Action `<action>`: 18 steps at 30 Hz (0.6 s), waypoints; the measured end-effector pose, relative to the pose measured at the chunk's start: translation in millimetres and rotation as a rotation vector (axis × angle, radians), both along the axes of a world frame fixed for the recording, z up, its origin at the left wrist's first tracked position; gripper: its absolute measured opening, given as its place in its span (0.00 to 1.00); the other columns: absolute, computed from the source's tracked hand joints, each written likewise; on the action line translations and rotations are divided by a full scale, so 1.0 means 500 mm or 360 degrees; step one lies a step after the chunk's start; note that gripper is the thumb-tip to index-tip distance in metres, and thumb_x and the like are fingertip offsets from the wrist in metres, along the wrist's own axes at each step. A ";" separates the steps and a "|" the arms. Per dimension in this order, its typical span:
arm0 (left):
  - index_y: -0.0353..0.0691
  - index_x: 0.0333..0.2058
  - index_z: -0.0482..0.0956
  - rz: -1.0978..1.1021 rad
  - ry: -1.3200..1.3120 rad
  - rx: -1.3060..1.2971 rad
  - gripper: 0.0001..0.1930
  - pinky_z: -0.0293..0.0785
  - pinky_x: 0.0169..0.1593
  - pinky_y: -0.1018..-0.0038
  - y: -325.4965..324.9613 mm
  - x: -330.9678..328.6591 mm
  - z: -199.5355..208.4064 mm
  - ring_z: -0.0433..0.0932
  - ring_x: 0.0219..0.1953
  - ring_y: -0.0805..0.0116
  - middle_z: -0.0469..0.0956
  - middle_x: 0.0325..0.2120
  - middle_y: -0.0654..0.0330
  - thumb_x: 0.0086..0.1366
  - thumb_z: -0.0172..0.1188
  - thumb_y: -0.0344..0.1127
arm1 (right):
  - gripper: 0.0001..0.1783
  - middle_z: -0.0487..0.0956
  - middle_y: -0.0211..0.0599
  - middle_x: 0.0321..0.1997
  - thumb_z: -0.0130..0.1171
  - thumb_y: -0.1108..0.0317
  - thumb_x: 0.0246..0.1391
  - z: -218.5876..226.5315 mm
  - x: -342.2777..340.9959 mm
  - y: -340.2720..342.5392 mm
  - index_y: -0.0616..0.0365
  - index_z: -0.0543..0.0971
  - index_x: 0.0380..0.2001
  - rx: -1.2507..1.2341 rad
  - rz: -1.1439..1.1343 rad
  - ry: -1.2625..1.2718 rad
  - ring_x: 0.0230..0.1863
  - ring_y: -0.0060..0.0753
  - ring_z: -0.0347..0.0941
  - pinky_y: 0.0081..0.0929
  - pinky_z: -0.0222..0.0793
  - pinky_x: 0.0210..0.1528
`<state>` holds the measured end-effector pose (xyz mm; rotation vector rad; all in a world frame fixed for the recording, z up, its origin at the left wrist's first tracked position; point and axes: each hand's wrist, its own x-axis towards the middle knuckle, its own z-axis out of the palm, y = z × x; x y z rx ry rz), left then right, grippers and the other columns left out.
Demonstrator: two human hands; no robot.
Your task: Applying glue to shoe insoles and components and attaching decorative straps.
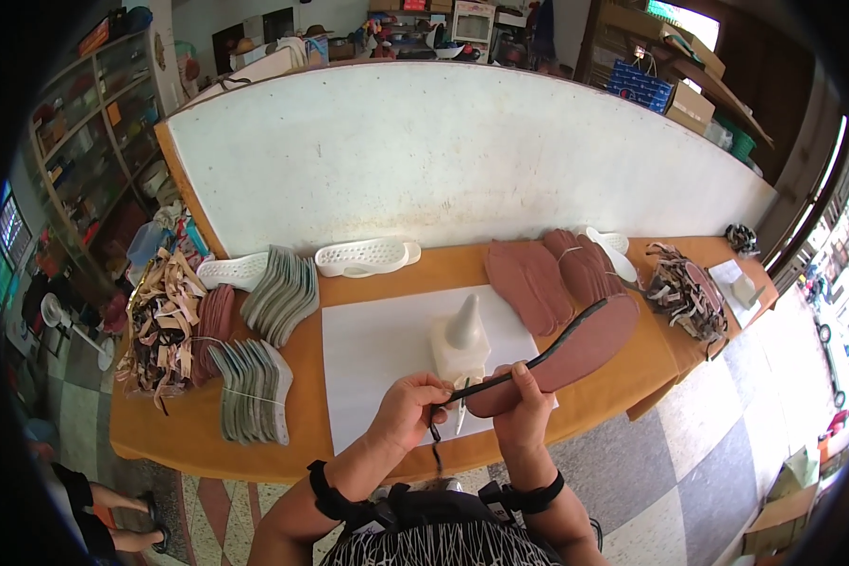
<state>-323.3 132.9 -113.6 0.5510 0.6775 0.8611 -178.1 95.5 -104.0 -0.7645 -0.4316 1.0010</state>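
A reddish-brown insole [590, 347] is pinched at its narrow end in my right hand [524, 406], thumb on top. A black strip [547, 355] runs along the insole's near-left edge. My left hand [413, 404] pinches the strip close to the insole's narrow end, and a loose tail [435, 443] dangles below the fingers. Just beyond my hands, a whitish plastic bottle [460, 340] with a cone-shaped nozzle rests on a white sheet [373, 340]. A slim white object [460, 415] shows between my hands; its kind is unclear.
Stacks of grey insoles [255, 391] and a bundle of strips [160, 330] occupy the table's left. White perforated soles [363, 258] lie along the upright board [462, 156]. More brown insoles [528, 278] and another strip bundle [686, 292] are at right. A person's legs [127, 519] show lower left.
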 end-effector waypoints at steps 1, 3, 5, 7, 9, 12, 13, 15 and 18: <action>0.38 0.24 0.68 -0.0081 -0.0035 -0.0051 0.02 0.54 0.18 0.81 0.003 -0.004 0.005 0.63 0.18 0.72 0.70 0.21 0.54 0.51 0.49 0.23 | 0.08 0.73 0.41 0.23 0.55 0.69 0.45 0.005 0.001 0.000 0.63 0.70 0.27 0.0005 0.0002 -0.0006 0.24 0.36 0.71 0.31 0.70 0.31; 0.38 0.24 0.67 -0.0187 -0.0123 -0.0165 0.01 0.52 0.16 0.81 0.003 -0.002 -0.002 0.62 0.16 0.73 0.69 0.21 0.55 0.52 0.49 0.24 | 0.09 0.73 0.40 0.24 0.55 0.68 0.45 0.017 0.000 -0.001 0.62 0.71 0.26 -0.0034 -0.0039 0.0028 0.26 0.35 0.71 0.31 0.69 0.33; 0.40 0.25 0.65 -0.0290 -0.0143 -0.0313 0.02 0.46 0.13 0.83 -0.004 0.006 -0.008 0.56 0.12 0.78 0.66 0.18 0.59 0.55 0.46 0.27 | 0.09 0.73 0.40 0.23 0.55 0.67 0.45 0.025 -0.001 0.001 0.62 0.71 0.26 -0.0034 -0.0045 0.0065 0.27 0.35 0.70 0.31 0.68 0.34; 0.41 0.24 0.65 -0.0307 -0.0159 -0.0379 0.02 0.46 0.13 0.84 -0.007 0.011 0.001 0.55 0.12 0.79 0.65 0.16 0.61 0.55 0.46 0.27 | 0.09 0.73 0.40 0.23 0.55 0.67 0.45 0.025 0.001 0.004 0.62 0.71 0.26 -0.0045 -0.0060 0.0104 0.27 0.35 0.70 0.32 0.68 0.35; 0.42 0.24 0.65 -0.0319 -0.0176 -0.0445 0.03 0.45 0.13 0.84 -0.008 0.014 0.000 0.54 0.12 0.79 0.64 0.15 0.63 0.56 0.47 0.28 | 0.10 0.73 0.39 0.23 0.55 0.65 0.45 0.026 0.004 0.006 0.61 0.71 0.25 -0.0039 -0.0119 0.0108 0.28 0.35 0.69 0.32 0.67 0.36; 0.44 0.24 0.64 -0.0469 -0.0202 -0.0456 0.04 0.45 0.13 0.84 -0.007 0.019 -0.007 0.53 0.11 0.80 0.62 0.14 0.64 0.57 0.47 0.29 | 0.10 0.73 0.38 0.22 0.55 0.64 0.45 0.018 0.007 0.006 0.61 0.72 0.23 -0.0028 -0.0098 0.0128 0.28 0.34 0.69 0.31 0.66 0.36; 0.43 0.24 0.65 -0.0451 -0.0158 -0.0432 0.04 0.45 0.13 0.84 -0.007 0.020 -0.005 0.53 0.11 0.80 0.62 0.14 0.64 0.58 0.47 0.29 | 0.10 0.73 0.38 0.22 0.55 0.64 0.45 0.013 0.006 0.009 0.61 0.72 0.23 -0.0026 -0.0098 0.0126 0.28 0.34 0.69 0.31 0.66 0.36; 0.42 0.25 0.65 -0.0432 -0.0115 -0.0401 0.03 0.45 0.13 0.84 -0.009 0.024 0.000 0.53 0.11 0.80 0.62 0.14 0.64 0.58 0.47 0.29 | 0.10 0.73 0.37 0.22 0.54 0.63 0.46 0.003 0.003 0.021 0.60 0.71 0.22 -0.0074 -0.0089 0.0402 0.28 0.34 0.69 0.30 0.66 0.35; 0.41 0.32 0.67 -0.0263 -0.0117 -0.0067 0.02 0.47 0.14 0.85 -0.022 0.028 0.014 0.54 0.12 0.82 0.65 0.16 0.63 0.61 0.46 0.29 | 0.10 0.72 0.40 0.22 0.54 0.65 0.46 -0.002 0.006 0.035 0.62 0.70 0.25 -0.0067 -0.0005 0.0512 0.28 0.35 0.69 0.32 0.66 0.35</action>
